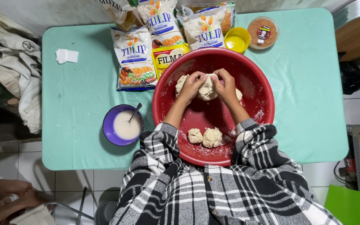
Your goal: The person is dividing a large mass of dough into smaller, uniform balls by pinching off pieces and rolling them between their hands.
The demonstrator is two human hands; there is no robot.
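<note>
- Dough balls [205, 136], two small ones, lie at the near side of the red basin [258, 89].
- Further in, the left hand [191, 86] and right hand [226, 86] both clasp a bigger dough lump [207, 89].
- Left of the basin stands a purple bowl [109, 128] with a spoon [136, 111].
- Flour bags [135, 56] lie beyond on the green table [80, 96].

A home kitchen corner: flour bags [135, 54] on a mint table [80, 96] over tiled floor [5, 166].

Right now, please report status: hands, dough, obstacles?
Left hand and right hand both gripping dough lump in red basin. Two dough balls near front rim. Nothing in the way.
</note>
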